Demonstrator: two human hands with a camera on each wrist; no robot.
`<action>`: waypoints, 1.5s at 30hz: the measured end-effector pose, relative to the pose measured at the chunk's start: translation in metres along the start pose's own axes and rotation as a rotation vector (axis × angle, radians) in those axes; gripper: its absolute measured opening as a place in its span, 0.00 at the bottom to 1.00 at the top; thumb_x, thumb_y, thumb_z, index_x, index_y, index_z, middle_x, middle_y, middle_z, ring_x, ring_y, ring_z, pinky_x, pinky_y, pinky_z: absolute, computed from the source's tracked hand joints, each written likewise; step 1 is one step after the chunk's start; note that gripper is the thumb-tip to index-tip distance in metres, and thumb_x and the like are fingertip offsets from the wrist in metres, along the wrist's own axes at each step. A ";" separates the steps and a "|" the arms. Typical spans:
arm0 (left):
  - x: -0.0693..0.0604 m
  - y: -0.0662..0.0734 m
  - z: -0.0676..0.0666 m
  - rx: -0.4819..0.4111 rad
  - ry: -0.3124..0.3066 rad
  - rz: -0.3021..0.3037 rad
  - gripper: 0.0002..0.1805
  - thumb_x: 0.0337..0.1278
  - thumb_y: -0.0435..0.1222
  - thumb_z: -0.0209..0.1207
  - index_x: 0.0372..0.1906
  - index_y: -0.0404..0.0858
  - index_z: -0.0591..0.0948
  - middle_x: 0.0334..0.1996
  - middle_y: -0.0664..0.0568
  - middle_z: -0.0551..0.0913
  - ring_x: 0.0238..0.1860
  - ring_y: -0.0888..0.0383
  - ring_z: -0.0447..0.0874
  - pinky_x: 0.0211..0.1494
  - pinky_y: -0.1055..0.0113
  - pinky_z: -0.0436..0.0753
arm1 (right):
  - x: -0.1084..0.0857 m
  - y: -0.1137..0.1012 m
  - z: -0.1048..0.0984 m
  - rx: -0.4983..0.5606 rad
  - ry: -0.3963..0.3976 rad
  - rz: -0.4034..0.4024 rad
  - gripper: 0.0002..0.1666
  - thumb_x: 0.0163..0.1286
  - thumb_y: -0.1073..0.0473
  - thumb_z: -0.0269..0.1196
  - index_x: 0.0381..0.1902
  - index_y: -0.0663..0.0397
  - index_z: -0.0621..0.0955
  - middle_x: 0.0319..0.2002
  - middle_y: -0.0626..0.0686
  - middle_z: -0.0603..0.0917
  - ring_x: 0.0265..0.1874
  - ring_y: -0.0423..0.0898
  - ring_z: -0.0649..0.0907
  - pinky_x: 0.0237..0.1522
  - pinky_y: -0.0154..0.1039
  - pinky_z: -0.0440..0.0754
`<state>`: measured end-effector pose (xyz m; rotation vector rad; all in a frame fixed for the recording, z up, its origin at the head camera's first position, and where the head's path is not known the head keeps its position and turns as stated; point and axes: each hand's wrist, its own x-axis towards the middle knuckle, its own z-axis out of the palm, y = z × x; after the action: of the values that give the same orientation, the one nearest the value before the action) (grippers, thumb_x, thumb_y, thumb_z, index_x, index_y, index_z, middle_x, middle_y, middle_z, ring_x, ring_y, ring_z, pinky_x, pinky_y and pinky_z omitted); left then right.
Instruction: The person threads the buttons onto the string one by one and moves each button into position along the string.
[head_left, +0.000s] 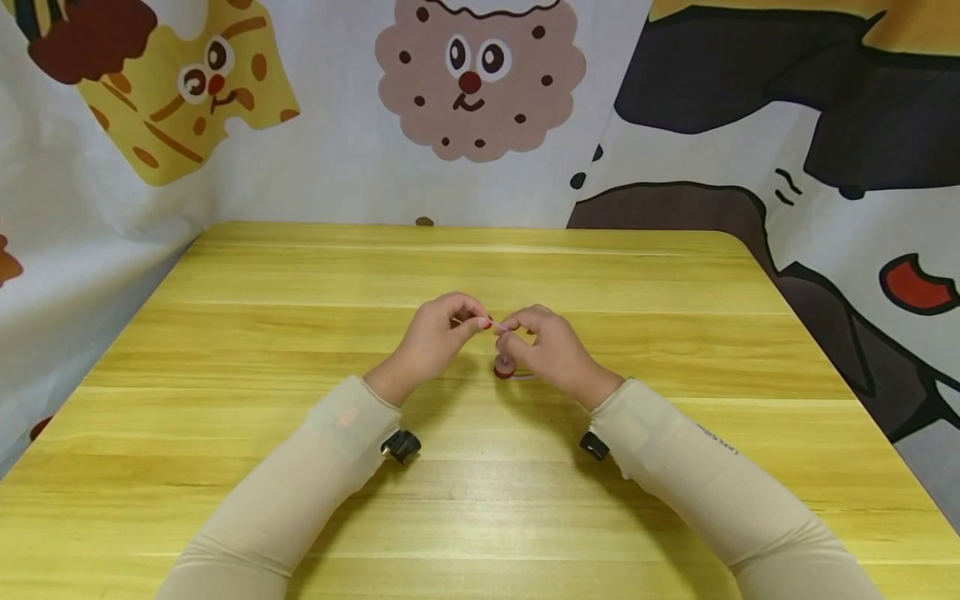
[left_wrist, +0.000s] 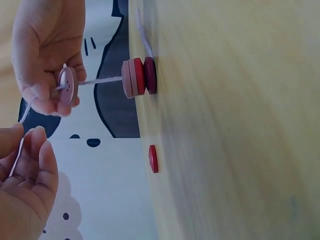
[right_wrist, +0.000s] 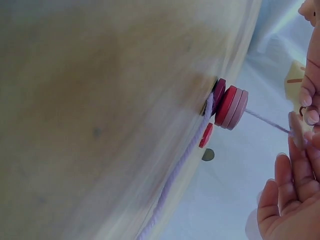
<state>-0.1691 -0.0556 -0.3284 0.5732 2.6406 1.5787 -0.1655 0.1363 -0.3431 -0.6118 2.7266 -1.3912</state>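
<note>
A pale lilac cord (left_wrist: 106, 80) runs through a stack of pink and red buttons (left_wrist: 132, 78), with a dark maroon button (left_wrist: 150, 76) lowest at the table. Above the stack, my right hand (head_left: 551, 346) pinches a dusty pink button (left_wrist: 69, 86) through which the cord also passes. My left hand (head_left: 438, 333), just to the left, holds the upper end of the cord between thumb and fingers. In the right wrist view, the held button (right_wrist: 296, 130) is seen edge-on and fingers hide part of it.
A single red button (left_wrist: 153, 159) lies apart on the wooden table (head_left: 480, 500). The cord's other length trails from under the stack along the tabletop. A cartoon-printed cloth (head_left: 322, 167) hangs behind the far edge. Small black devices (head_left: 401, 447) sit at both wrists.
</note>
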 end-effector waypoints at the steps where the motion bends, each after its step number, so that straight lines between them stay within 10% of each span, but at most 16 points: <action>1: 0.000 0.000 0.000 0.001 -0.003 0.001 0.04 0.65 0.34 0.59 0.37 0.36 0.81 0.37 0.49 0.83 0.39 0.54 0.80 0.41 0.62 0.78 | 0.000 0.000 0.000 -0.004 0.007 -0.014 0.10 0.67 0.60 0.60 0.39 0.59 0.86 0.46 0.52 0.82 0.50 0.48 0.77 0.57 0.54 0.73; 45: 0.030 -0.017 -0.006 -0.035 -0.026 -0.114 0.08 0.69 0.34 0.55 0.45 0.33 0.79 0.40 0.42 0.82 0.42 0.48 0.80 0.41 0.63 0.76 | 0.000 0.005 -0.002 0.095 0.001 0.063 0.13 0.74 0.58 0.57 0.46 0.62 0.82 0.26 0.58 0.81 0.24 0.48 0.79 0.27 0.39 0.77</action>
<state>-0.2034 -0.0585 -0.3344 0.4305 2.5714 1.5704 -0.1673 0.1405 -0.3461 -0.5161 2.6373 -1.4959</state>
